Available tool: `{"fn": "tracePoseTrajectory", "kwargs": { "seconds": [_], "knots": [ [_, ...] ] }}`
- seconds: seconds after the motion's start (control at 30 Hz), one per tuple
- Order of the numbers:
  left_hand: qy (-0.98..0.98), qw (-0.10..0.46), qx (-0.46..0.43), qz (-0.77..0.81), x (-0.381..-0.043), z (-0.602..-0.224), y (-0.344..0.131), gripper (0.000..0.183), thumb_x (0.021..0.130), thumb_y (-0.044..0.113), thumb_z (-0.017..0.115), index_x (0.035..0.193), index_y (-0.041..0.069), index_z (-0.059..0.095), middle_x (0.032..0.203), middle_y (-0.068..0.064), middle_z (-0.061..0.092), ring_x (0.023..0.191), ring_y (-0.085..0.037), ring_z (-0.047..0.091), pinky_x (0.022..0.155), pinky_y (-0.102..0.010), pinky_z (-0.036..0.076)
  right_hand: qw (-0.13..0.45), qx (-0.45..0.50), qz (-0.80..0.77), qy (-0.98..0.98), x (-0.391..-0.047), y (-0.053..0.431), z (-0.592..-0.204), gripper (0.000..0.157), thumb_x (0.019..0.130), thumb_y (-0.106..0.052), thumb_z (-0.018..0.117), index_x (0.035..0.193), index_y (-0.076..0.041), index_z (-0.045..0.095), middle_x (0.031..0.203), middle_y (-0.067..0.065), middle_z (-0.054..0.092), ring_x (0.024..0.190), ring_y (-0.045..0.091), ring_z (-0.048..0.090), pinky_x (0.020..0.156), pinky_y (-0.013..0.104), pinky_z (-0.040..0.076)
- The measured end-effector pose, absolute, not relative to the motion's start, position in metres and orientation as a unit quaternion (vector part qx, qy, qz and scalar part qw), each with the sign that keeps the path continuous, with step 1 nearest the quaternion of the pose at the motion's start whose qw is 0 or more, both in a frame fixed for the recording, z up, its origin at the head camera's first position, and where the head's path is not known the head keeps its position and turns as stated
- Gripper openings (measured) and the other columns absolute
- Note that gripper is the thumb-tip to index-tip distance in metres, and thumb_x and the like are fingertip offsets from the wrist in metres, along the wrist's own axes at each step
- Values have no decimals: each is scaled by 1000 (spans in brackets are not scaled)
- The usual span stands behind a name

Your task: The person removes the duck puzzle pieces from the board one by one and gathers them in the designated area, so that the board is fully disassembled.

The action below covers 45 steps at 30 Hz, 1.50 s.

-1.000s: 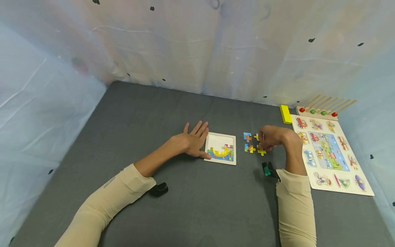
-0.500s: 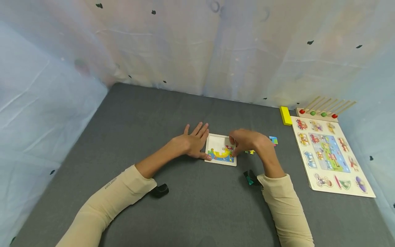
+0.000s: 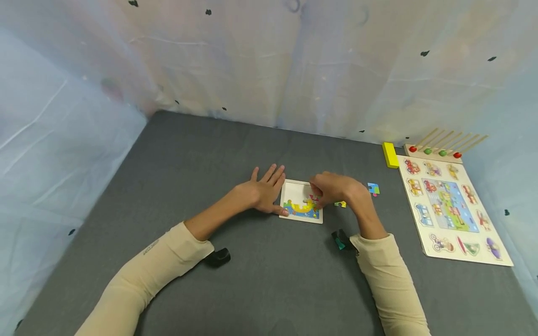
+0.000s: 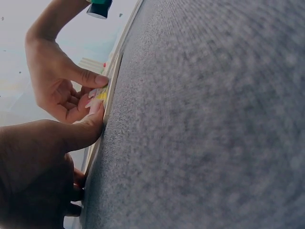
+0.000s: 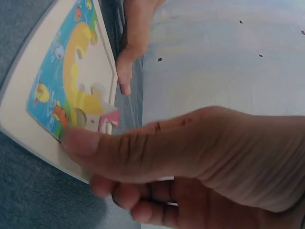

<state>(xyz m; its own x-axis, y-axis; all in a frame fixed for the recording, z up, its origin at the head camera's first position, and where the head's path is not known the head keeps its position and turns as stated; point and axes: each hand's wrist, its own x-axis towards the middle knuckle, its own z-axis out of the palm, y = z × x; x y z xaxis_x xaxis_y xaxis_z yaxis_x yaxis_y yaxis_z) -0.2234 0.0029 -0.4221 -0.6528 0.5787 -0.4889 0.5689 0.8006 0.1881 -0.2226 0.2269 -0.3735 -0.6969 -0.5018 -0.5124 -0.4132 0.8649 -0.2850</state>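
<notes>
My left hand (image 3: 262, 193) lies with fingers spread beside the small wooden puzzle tray (image 3: 296, 190), its thumb on the tray's left edge. Inside, several joined jigsaw pieces (image 5: 69, 71) show a yellow curved shape over blue water along the near side. At the tray's right side, my right hand (image 3: 334, 189) bends thumb and fingers together over a yellow and pink jigsaw piece (image 5: 102, 112), which looks tilted in the right wrist view. Its thumb covers part of the piece and the tray corner. Right of the tray, a loose yellow jigsaw piece (image 3: 340, 204) shows partly behind this hand.
A blue and green jigsaw piece (image 3: 373, 188) lies farther right. Beyond it are a large picture puzzle board (image 3: 409, 205), a yellow block (image 3: 390, 155) and a wooden rack (image 3: 435, 153) with slanted sticks and coloured beads. Pale sheeting (image 3: 252, 70) rises behind the dark table (image 3: 260, 280).
My right hand has moved left from the loose pieces to the tray's right side, uncovering the blue and green piece. Since half a second ago it has barely shifted. My left hand stays put.
</notes>
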Motion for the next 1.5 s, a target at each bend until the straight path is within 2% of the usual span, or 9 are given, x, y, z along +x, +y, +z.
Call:
{"fn": "tracePoseTrajectory", "kwargs": {
  "seconds": [0.33,0.5,0.63,0.87,1.07,1.2,1.33,1.4,1.5],
  "knots": [
    [908,276,314,8,-228,-425,3,115,96,76,52,169,10,-7,175,-6,-25,164,-28,-22,130,-66,-5,295,-283,-104,907,-224,228,-372,18,90,-5,81,93,-5,63,82,4,57,74,14,49,69,28,41],
    [908,281,309,9,-229,-429,4,117,95,77,53,169,11,-9,174,-5,-27,163,-27,-24,130,-66,-6,297,-272,-102,910,-222,227,-371,13,93,-5,77,95,-4,64,83,2,58,74,13,50,69,27,42],
    [907,285,309,11,-226,-424,4,116,95,76,53,169,10,-8,174,-6,-26,164,-28,-23,130,-66,-5,294,-274,-106,910,-222,227,-372,7,98,-8,72,97,-3,68,86,4,64,75,14,53,69,27,46],
    [905,288,312,10,-225,-420,4,116,96,76,52,168,9,-10,174,-7,-27,163,-29,-24,130,-67,-6,283,-289,-118,907,-224,228,-372,9,101,-9,69,106,-5,74,96,8,73,79,15,61,75,32,54],
    [908,282,311,0,-228,-427,5,117,95,79,50,168,10,-10,174,-7,-28,163,-28,-24,130,-67,-6,235,-326,-173,899,-223,236,-362,12,101,-5,67,110,-4,74,97,10,75,79,17,66,74,33,56],
    [905,284,318,4,-227,-425,7,113,97,76,48,168,9,-10,174,-8,-28,163,-29,-24,130,-67,-6,194,-321,-194,906,-217,258,-342,14,102,-4,65,111,-6,74,94,8,76,73,16,66,68,29,54],
    [901,288,325,17,-224,-418,9,109,100,74,46,168,10,-9,174,-7,-27,163,-28,-24,130,-67,-7,161,-267,-188,931,-205,299,-317,15,101,-3,66,111,-9,75,93,4,78,73,9,65,67,26,53],
    [899,290,328,14,-223,-415,9,108,100,73,46,168,10,-10,174,-7,-28,163,-28,-25,130,-66,-8,162,-227,-179,944,-198,323,-312,14,100,-3,67,112,-8,73,96,3,77,77,8,65,69,26,53],
    [899,289,329,4,-225,-414,8,111,99,73,48,168,9,-11,173,-8,-29,163,-28,-25,130,-66,-7,197,-172,-177,949,-192,354,-317,13,99,-5,69,112,-6,69,96,3,74,82,12,64,70,26,52]
  ]
}}
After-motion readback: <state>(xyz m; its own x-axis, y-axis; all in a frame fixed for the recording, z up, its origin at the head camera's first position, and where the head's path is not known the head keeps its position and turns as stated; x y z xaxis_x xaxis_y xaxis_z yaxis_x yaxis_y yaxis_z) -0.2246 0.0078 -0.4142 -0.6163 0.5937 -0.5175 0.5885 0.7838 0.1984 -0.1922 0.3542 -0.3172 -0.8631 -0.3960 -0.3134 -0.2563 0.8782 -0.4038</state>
